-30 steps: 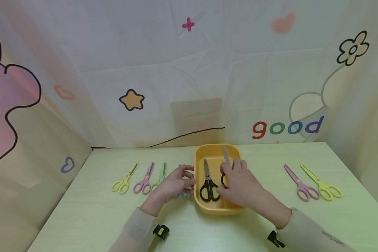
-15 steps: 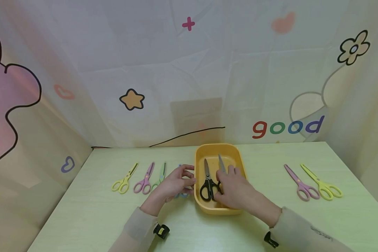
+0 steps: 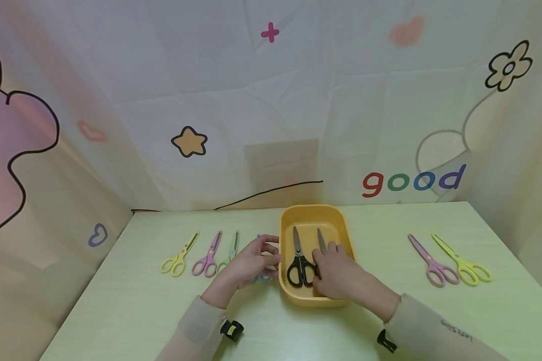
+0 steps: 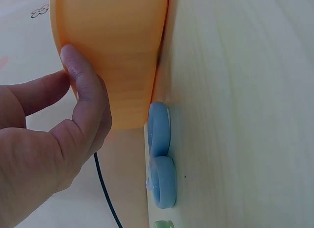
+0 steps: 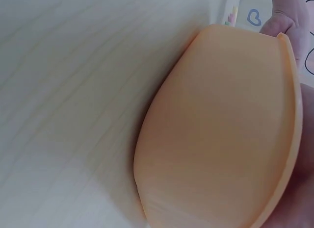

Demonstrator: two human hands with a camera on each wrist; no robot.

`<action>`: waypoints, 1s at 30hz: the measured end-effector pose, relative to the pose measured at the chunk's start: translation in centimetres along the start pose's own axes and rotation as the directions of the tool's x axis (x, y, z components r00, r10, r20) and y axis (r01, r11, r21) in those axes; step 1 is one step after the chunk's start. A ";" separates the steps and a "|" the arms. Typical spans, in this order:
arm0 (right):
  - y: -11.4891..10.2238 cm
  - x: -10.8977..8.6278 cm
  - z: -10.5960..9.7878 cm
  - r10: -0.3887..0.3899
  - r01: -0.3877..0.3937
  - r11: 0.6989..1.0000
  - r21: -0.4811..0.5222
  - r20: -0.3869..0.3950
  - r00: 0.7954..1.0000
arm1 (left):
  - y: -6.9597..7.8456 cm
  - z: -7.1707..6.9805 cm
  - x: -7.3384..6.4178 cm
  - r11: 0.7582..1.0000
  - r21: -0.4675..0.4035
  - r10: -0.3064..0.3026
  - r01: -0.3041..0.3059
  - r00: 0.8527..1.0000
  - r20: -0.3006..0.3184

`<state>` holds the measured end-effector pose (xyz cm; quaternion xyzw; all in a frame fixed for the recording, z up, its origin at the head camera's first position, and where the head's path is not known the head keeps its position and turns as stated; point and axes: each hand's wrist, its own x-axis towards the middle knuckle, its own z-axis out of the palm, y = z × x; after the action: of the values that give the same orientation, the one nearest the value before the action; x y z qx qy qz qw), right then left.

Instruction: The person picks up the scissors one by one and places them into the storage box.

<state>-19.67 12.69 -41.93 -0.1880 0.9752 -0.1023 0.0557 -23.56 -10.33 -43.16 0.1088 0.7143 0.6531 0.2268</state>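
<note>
A yellow plastic bin [image 3: 316, 302] stands on the table. My left hand [image 3: 255, 261] holds its left side, thumb at the rim and curled fingers against the outer wall, as the left wrist view shows. Inside the bin lies a pair of black-handled scissors [image 3: 298, 265], blades pointing away. To its right, my right hand [image 3: 341, 273] reaches into the bin and grips second black-handled scissors [image 3: 322, 241]. Their blades show beyond the fingers; most of the handles are hidden under the hand. The right wrist view shows the bin's outer wall [image 5: 216, 125], with the right hand mostly concealed behind its rim.
Left of the bin lie yellow scissors [image 3: 177, 261], purple scissors [image 3: 207, 260], green scissors [image 3: 232, 250] and blue scissors [image 4: 164, 181], the last partly behind my left hand. At the right are purple scissors [image 3: 435, 265] and yellow scissors [image 3: 462, 264]. A printed curtain [image 3: 208, 60] hangs behind.
My right hand has moved down and slightly left, lowering the second black-handled scissors beside the first in the bin. The left hand has stayed at the bin's side.
</note>
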 end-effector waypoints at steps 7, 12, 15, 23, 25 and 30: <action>0.0 0.1 -0.1 -0.001 0.002 1.000 -0.012 0.034 0.999 | 0.0 0.0 -0.1 1.000 0.000 0.000 0.000 1.000 -0.002; 0.1 0.2 -0.1 0.002 -0.001 1.000 -0.016 0.034 0.999 | 0.0 0.0 -0.1 1.000 0.001 -0.001 0.001 1.000 -0.005; 0.0 0.1 -0.1 -0.007 0.008 0.999 -0.034 0.016 1.000 | 0.0 0.0 -0.1 1.000 0.003 -0.001 0.001 1.000 -0.007; 0.2 0.1 0.1 -0.044 0.043 0.998 -0.038 -0.023 0.999 | 0.0 0.0 -0.1 1.000 0.006 -0.006 0.006 1.000 -0.007; 0.3 0.1 0.1 -0.043 0.042 0.999 -0.033 -0.023 0.999 | 0.0 0.0 -0.1 1.000 0.006 -0.004 0.004 1.000 -0.005; 0.4 0.1 0.1 -0.051 0.050 0.998 -0.039 -0.034 0.998 | 0.1 0.0 -0.1 1.000 0.002 -0.001 0.001 1.000 -0.002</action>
<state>-19.89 12.99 -42.09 -0.2117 0.9728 -0.0882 0.0322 -23.49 -10.34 -43.05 0.1079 0.7154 0.6523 0.2262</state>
